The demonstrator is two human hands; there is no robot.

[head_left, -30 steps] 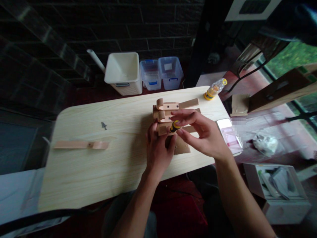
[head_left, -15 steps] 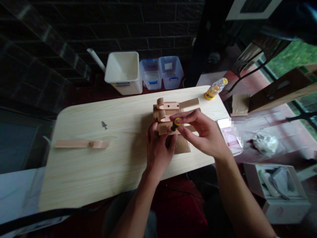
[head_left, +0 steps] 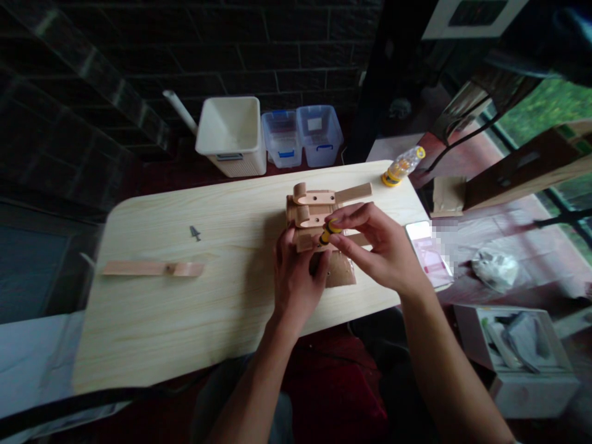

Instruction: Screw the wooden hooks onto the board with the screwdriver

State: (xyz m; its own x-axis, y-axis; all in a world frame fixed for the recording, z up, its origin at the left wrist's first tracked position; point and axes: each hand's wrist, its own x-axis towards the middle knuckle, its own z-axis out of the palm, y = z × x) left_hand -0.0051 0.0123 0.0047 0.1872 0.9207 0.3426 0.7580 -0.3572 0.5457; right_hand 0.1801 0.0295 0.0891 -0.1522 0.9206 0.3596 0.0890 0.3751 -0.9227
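Note:
My right hand [head_left: 374, 243] pinches a short yellow-and-black screwdriver [head_left: 329, 232] between thumb and fingers. The tool leans over a wooden assembly [head_left: 319, 198] made of several pale pieces with rounded ends and dark screw holes. My left hand [head_left: 298, 271] grips the near-left side of this assembly, fingers curled round its edge and thumb close to the screwdriver's tip. That tip is hidden by the hands. A brown piece [head_left: 341, 271] with small holes lies under the near end. Further left on the table lies a separate wooden strip [head_left: 143, 268] with a raised block.
A small grey pointed part [head_left: 195, 233] lies on the table [head_left: 222, 308]. A clear bottle-like case with yellow ends [head_left: 403, 165] stands at the far right corner, and a phone [head_left: 428, 254] at the right edge. A white bin [head_left: 231, 129] and blue-tinted boxes [head_left: 319, 135] stand behind.
The screwdriver has turned and tilted slightly in my right hand's fingers. My left hand and the wooden assembly stay where they were.

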